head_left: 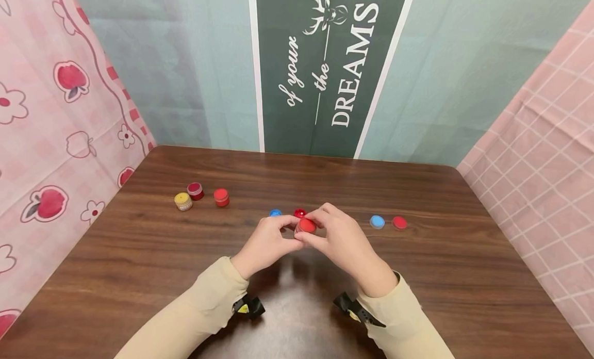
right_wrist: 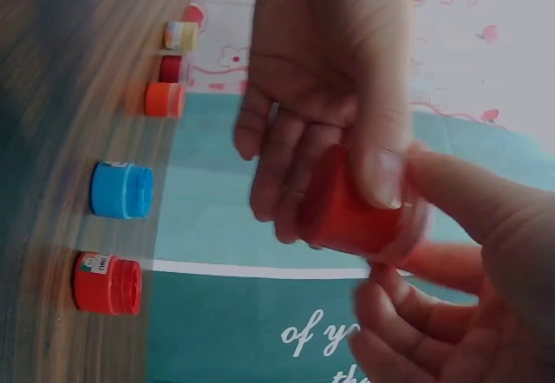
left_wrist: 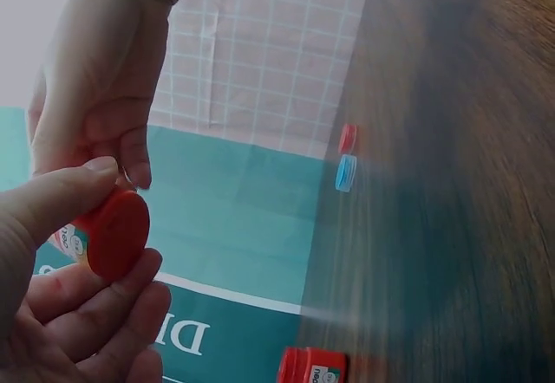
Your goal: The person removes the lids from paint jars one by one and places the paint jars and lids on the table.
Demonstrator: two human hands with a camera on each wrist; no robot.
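Above the table, both hands are on one small red paint pot (head_left: 307, 225) with a clear-rimmed lid. My left hand (head_left: 265, 244) grips the pot's body, thumb on one side and fingers on the other, as the left wrist view shows. With thumb and fingers, my right hand (head_left: 345, 244) pinches the clear-rimmed end, seen in the right wrist view. The pot (right_wrist: 342, 210) lies tilted on its side there and looks slightly blurred. Just behind the hands stand an uncapped blue pot (right_wrist: 121, 190) and an uncapped red pot (right_wrist: 107, 283), partly hidden in the head view.
A blue lid (head_left: 377, 222) and a red lid (head_left: 399, 223) lie to the right on the brown wooden table (head_left: 139, 276). Back left stand a yellow pot (head_left: 183, 201), a dark red pot (head_left: 195, 191) and an orange-red pot (head_left: 221, 197). Cloth hangings surround the table.
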